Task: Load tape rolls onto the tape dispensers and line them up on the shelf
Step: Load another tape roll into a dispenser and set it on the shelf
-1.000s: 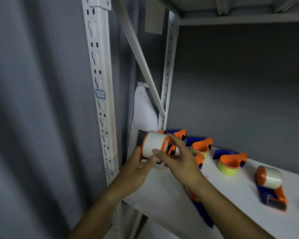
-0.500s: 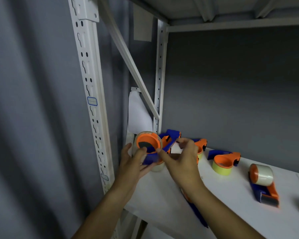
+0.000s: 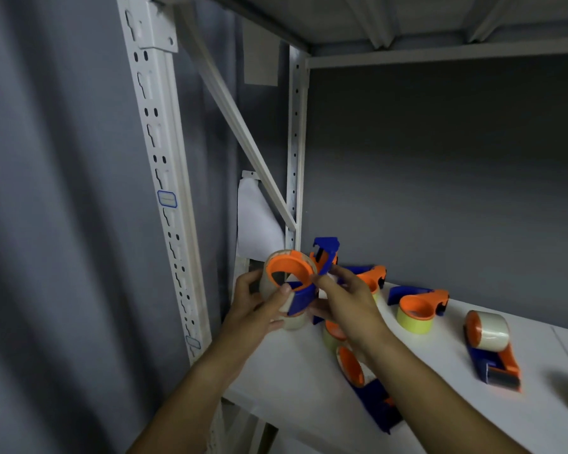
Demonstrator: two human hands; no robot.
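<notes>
While the left hand (image 3: 254, 309) curls round the clear tape roll (image 3: 284, 283) on a blue-and-orange dispenser (image 3: 304, 281), the right hand (image 3: 348, 303) pinches the dispenser's blue frame, the piece held between both above the white shelf (image 3: 302, 381). Other loaded dispensers (image 3: 417, 309) lie just beyond.

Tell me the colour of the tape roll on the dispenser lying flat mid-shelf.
Yellow tape roll, under an orange hub; head view.
</notes>
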